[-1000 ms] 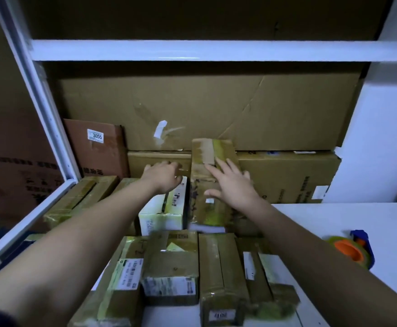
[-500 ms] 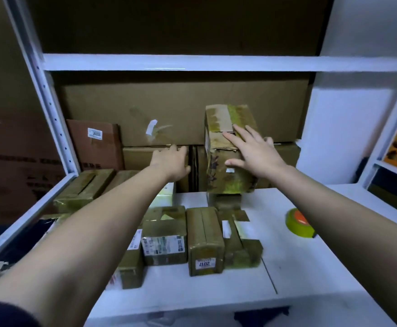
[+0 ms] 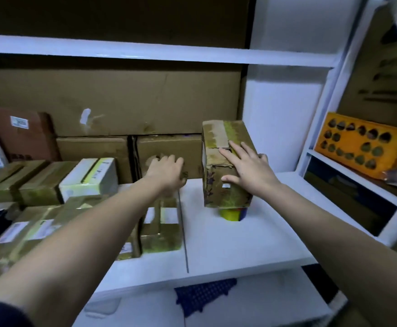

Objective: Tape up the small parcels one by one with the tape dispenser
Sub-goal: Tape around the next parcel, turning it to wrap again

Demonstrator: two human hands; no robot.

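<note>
Your right hand grips the upright parcel right of centre, directly above the tape dispenser; your left hand, fingers loosely curled and empty, hovers left of the parcel.

Parcel right of the stacked parcels, tape dispenser beneath.

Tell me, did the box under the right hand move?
Yes. The parcel under the right hand travelled right, away from the white box, and now hides most of the tape dispenser.
</note>
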